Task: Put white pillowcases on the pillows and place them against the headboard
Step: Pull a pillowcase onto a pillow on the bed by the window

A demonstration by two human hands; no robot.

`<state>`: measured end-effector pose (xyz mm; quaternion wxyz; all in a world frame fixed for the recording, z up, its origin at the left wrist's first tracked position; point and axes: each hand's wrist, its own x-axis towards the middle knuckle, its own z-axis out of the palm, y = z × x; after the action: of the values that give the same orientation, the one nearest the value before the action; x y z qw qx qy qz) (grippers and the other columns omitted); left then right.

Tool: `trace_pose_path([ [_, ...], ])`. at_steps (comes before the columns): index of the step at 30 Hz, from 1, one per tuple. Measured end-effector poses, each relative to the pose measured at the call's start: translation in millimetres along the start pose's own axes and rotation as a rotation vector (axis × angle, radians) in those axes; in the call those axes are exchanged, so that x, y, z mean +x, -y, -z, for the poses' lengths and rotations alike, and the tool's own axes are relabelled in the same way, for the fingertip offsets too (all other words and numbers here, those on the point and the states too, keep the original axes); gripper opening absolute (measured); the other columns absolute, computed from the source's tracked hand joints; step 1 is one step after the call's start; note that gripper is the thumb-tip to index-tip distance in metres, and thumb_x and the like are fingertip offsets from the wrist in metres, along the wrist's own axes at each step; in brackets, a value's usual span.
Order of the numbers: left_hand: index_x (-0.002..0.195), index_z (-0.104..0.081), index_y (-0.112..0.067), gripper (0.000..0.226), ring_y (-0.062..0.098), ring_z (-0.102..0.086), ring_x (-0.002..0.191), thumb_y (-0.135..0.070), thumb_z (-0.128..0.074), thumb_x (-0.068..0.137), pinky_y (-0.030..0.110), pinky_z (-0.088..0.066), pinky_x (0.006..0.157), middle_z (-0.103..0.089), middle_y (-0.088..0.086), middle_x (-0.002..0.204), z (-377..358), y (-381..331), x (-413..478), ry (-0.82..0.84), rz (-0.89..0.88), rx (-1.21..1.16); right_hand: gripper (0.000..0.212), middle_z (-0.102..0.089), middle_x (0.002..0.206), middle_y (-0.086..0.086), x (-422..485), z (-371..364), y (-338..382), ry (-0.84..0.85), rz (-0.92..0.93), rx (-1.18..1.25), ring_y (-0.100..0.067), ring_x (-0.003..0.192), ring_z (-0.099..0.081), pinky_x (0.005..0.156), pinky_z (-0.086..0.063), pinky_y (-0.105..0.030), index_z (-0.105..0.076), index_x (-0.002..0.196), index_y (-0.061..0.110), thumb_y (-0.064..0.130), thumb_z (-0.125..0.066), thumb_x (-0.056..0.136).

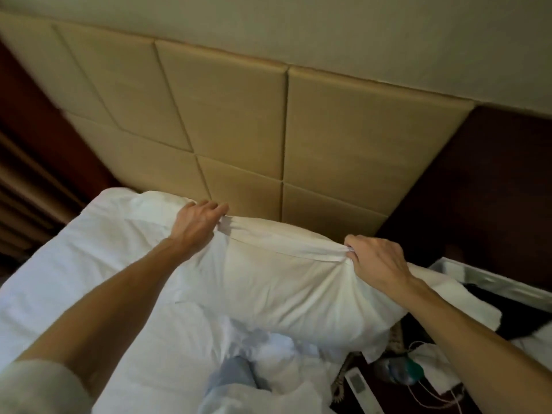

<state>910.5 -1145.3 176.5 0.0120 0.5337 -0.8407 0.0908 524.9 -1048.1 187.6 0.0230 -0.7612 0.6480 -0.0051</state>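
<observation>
Nearest the camera, rumpled white bed linen (pixel 167 339) covered the bed, with a crumpled pale blue cloth (pixel 236 375) lying on it near the bed's near edge. Off the bed's right edge, a dark wooden bedside stand (pixel 373 392) held a white remote control (pixel 357 385) and a loose white cable (pixel 418 395), leaving little open room on that side.

Beyond the linen, a plump pillow in a white cotton pillowcase (pixel 283 288) lay across the bed's far right corner, its right end overhanging the bed's right edge. The left hand (pixel 198 224) was closed on the pillowcase's upper seam, fingers curled over the fabric. The right hand (pixel 378 259) pinched a bunched fold of the same seam near the right end. Both bare forearms stretched forward from the near edge.

Farthest, the beige padded square-panelled headboard (pixel 239 121) stood along the bed's far edge. The pillow's top sat just beside it; whether they touched could not be told. Dark wood panelling (pixel 478 189) flanked the headboard.
</observation>
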Motion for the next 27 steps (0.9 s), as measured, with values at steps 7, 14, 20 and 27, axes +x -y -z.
trace_pose_path([
  [7, 0.1, -0.054, -0.023, 0.045, 0.023, -0.054, 0.072, 0.002, -0.073, 0.068, 0.034, -0.045, 0.062, -0.061, -0.001, 0.082, -23.6, 7.9, 87.1, -0.022, -0.138, -0.061, 0.015, -0.053, 0.069, 0.01, 25.8, -10.9, -10.1, -0.021, -0.199, -0.086, -0.015, 0.058, -0.051, 0.049, -0.032, -0.028, -0.05, 0.08, 0.026, 0.018, -0.058, 0.09],
  [14, 0.104, -0.059, -0.018, 0.044, 0.027, -0.063, 0.086, 0.003, -0.076, 0.069, 0.039, -0.051, 0.07, -0.07, 0.004, 0.099, -35.8, 20.1, 128.6, -0.053, -0.19, -0.096, 0.024, -0.054, 0.067, 0.01, 54.8, -8.2, -9.4, -0.04, -0.301, -0.124, -0.015, 0.057, -0.052, 0.046, -0.028, -0.024, -0.051, 0.076, 0.024, 0.007, -0.067, 0.079],
  [20, 0.1, -0.057, -0.021, 0.042, 0.028, -0.062, 0.081, -0.001, -0.075, 0.068, 0.035, -0.048, 0.065, -0.068, 0.002, 0.091, -48.2, 18.7, 139.2, 0.035, -0.18, -0.092, 0.025, -0.056, 0.071, 0.008, 71.5, -12.5, -15.2, 0.007, -0.326, -0.188, -0.018, 0.063, -0.055, 0.048, -0.022, -0.025, -0.052, 0.079, 0.024, 0.005, -0.069, 0.077],
  [27, 0.097, -0.058, -0.019, 0.037, 0.022, -0.055, 0.071, 0.0, -0.076, 0.07, 0.03, -0.038, 0.06, -0.065, 0.002, 0.083, -47.1, 14.9, 132.2, 0.002, -0.172, -0.092, 0.031, -0.053, 0.066, 0.009, 67.4, -3.5, -16.5, 0.008, -0.287, -0.194, -0.018, 0.058, -0.052, 0.047, -0.019, -0.024, -0.052, 0.076, 0.024, 0.001, -0.072, 0.071],
])
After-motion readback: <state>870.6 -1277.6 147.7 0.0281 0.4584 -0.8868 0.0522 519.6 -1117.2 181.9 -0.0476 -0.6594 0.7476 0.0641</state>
